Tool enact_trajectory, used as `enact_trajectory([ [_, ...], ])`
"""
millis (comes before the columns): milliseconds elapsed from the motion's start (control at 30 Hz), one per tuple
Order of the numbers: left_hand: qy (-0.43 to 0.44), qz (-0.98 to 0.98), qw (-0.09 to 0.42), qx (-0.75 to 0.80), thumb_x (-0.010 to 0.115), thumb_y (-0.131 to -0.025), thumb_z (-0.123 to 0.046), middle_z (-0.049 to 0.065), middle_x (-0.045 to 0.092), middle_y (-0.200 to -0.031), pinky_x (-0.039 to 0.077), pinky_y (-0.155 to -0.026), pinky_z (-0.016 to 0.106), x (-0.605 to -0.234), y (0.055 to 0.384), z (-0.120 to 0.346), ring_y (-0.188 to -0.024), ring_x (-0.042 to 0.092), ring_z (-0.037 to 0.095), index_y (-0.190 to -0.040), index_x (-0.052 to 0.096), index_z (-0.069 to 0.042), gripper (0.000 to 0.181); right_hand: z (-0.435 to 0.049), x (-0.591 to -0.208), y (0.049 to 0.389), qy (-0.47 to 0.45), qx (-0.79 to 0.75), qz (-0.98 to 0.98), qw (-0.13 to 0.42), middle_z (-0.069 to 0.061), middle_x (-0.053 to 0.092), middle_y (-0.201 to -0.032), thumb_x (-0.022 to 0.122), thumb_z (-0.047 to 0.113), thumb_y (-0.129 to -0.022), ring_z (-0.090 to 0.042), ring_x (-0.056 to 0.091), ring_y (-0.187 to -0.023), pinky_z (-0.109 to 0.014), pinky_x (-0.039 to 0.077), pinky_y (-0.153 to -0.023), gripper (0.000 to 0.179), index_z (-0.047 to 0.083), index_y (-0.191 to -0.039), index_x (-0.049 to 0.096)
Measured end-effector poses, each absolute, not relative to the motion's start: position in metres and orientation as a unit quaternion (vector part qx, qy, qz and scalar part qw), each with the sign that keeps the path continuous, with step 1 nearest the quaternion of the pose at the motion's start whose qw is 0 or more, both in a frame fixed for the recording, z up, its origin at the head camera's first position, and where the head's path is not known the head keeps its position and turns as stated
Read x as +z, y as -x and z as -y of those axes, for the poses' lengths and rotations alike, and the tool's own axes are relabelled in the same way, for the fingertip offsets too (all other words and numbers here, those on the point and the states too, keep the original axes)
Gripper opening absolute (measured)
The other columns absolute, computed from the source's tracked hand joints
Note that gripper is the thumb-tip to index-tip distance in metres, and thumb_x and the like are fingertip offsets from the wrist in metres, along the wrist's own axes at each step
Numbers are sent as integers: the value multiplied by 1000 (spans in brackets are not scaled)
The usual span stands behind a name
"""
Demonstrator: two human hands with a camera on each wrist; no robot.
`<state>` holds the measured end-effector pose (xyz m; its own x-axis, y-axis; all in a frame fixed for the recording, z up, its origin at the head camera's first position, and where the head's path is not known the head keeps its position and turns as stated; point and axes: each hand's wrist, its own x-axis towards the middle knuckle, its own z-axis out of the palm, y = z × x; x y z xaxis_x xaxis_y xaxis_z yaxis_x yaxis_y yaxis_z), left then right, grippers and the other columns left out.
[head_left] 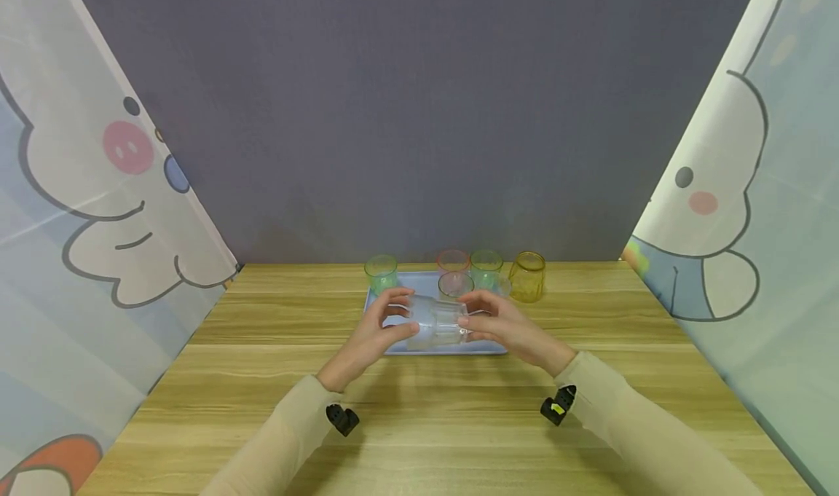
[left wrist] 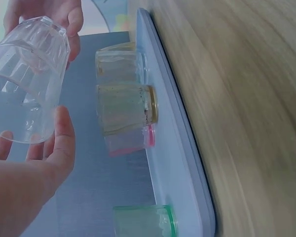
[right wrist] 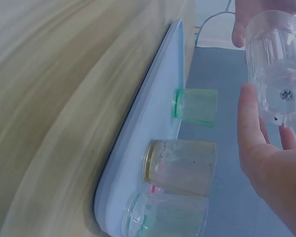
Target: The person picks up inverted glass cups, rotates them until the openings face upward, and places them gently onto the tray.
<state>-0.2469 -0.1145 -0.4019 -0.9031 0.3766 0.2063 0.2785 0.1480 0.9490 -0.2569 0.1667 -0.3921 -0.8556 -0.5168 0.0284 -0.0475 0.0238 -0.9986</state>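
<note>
A clear drinking glass [head_left: 434, 324] lies sideways in the air over the light blue tray [head_left: 419, 349], its faceted base toward the right. My left hand [head_left: 375, 334] grips the wide rim end, thumb in front and fingers behind. The base end is pinched by my right hand [head_left: 510, 328]. Seen from the left wrist, the glass [left wrist: 32, 79] is see-through and has nothing visible in it. Behind it on the tray stand a green glass [head_left: 381, 272], a pink glass [head_left: 454, 260], a second green glass [head_left: 487, 265] and a brownish-rimmed glass [head_left: 456, 285].
An amber glass [head_left: 527, 277] stands at the tray's back right. Another clear glass [right wrist: 170, 215] is partly visible in the right wrist view. The wooden table [head_left: 446, 423] meets a grey panel [head_left: 419, 117] at the back, with printed cloths [head_left: 708, 154] at the sides.
</note>
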Motion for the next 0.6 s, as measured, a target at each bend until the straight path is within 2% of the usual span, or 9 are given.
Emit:
enact_trajectory([
  [133,-221,-762,38,608,73,-95,-22,12,49,-138,46,-99,47,-400,248,118,-126,51,31,-145,49,-21,56,-167,-390,260,219,-646,-710,176,-20,53,-126,70,17,-97,-29,60,-109,-52,54,-95,58,-7,-142,43],
  [333,-229,-772,29,592,75,-94,-22,12,49,-136,47,-99,46,-397,248,121,-122,52,31,-144,49,-20,56,-170,-384,262,237,-603,-742,174,-20,54,-130,70,21,-97,-29,61,-112,-53,54,-94,54,-1,-141,49],
  [500,-230,-786,16,574,76,-92,-24,10,49,-134,47,-97,48,-390,247,123,-120,51,33,-144,49,-21,59,-175,-380,267,246,-590,-753,161,-22,56,-129,69,17,-96,-30,62,-111,-57,53,-94,52,-5,-139,50],
  [600,-228,-794,6,564,77,-91,-25,11,50,-135,48,-96,47,-388,247,124,-120,51,34,-144,49,-19,60,-179,-378,271,249,-579,-762,145,-23,58,-127,69,16,-97,-30,64,-108,-53,54,-93,51,-8,-138,50],
])
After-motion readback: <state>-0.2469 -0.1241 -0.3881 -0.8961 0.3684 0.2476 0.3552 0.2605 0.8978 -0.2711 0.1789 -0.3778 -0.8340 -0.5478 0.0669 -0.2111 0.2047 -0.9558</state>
